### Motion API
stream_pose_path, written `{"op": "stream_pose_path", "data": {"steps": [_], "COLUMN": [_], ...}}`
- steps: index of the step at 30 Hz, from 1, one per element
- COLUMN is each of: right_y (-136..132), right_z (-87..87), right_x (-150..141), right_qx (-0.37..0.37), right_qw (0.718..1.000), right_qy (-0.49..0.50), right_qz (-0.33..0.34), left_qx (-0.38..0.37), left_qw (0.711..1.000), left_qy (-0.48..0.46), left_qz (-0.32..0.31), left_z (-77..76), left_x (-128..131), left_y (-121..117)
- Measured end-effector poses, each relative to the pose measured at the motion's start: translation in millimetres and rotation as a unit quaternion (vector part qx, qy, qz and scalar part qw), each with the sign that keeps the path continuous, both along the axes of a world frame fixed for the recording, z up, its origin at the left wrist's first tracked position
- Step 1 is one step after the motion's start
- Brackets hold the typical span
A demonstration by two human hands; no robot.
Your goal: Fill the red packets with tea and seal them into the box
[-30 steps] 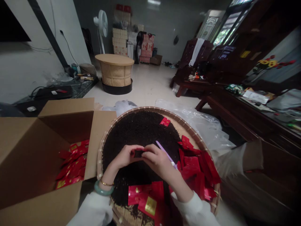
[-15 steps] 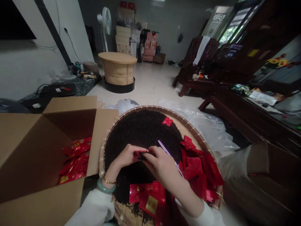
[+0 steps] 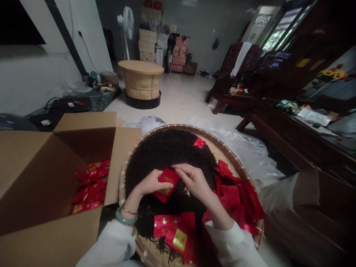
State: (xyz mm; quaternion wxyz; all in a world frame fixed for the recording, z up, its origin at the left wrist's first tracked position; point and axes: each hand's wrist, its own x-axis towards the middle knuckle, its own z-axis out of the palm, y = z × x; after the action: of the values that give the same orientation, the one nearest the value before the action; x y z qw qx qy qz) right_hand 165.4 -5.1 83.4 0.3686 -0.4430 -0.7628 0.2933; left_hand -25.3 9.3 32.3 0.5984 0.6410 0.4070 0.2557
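Note:
My left hand (image 3: 151, 181) grips a red packet (image 3: 168, 178) with gold print, thumb across its front, tilted above the tray's dark contents. At the packet's upper right edge, the closed fingers of my right hand (image 3: 193, 180) pinch its corner; the exact contact is partly hidden. Below both hands is a round woven bamboo tray (image 3: 124, 178), largely covered by dark, loose tea-like leaves (image 3: 155, 152). More red packets (image 3: 178, 230) lie at its near side, and a pile of red packets (image 3: 233, 196) fills its right side. One small red packet (image 3: 199, 143) rests near the far rim.
Left of the tray stands an open cardboard box (image 3: 27, 185) with several red packets (image 3: 93, 185) inside. Clear plastic sheeting (image 3: 236, 137) lies beyond the tray. Farther off are a round wooden-topped stand (image 3: 141, 79), a white fan (image 3: 128, 24) and dark wooden furniture (image 3: 267, 126).
The packet has turned from mouth-up between both hands to show its printed front. My right hand has shifted slightly up and right, and the lilac stick beside it is no longer visible.

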Motion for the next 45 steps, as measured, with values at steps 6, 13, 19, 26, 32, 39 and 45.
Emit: {"op": "stream_pose_path", "data": {"steps": [6,13,19,26,32,39,45], "right_y": [6,10,14,8,13,16,13], "right_z": [-13.0,-32.6,-34.7,-22.6,-2.6,-9.6,-20.4], "right_x": [4,-25,-23,-1,22,9,-3], "right_qx": [-0.036,-0.216,-0.251,-0.057,-0.287,-0.290,-0.213], "right_qw": [0.991,0.957,0.944,0.988,0.940,0.926,0.957], "right_qy": [0.083,0.171,0.193,0.128,0.039,-0.124,-0.136], "right_qz": [-0.095,-0.089,-0.094,-0.064,0.180,0.206,0.144], "left_qx": [-0.091,-0.064,-0.072,-0.004,-0.016,0.008,0.057], "left_qw": [0.989,0.992,0.994,0.999,0.995,0.984,0.986], "left_qy": [-0.097,-0.076,-0.060,-0.004,-0.001,0.043,0.053], "left_qz": [0.066,0.080,0.060,0.040,-0.093,-0.172,-0.150], "left_z": [2.6,-0.2,-1.2,0.8,0.7,0.1,-4.3], "left_x": [0,2,2,3,3,3,3], "left_y": [-1,0,1,0,0,0,1]}}
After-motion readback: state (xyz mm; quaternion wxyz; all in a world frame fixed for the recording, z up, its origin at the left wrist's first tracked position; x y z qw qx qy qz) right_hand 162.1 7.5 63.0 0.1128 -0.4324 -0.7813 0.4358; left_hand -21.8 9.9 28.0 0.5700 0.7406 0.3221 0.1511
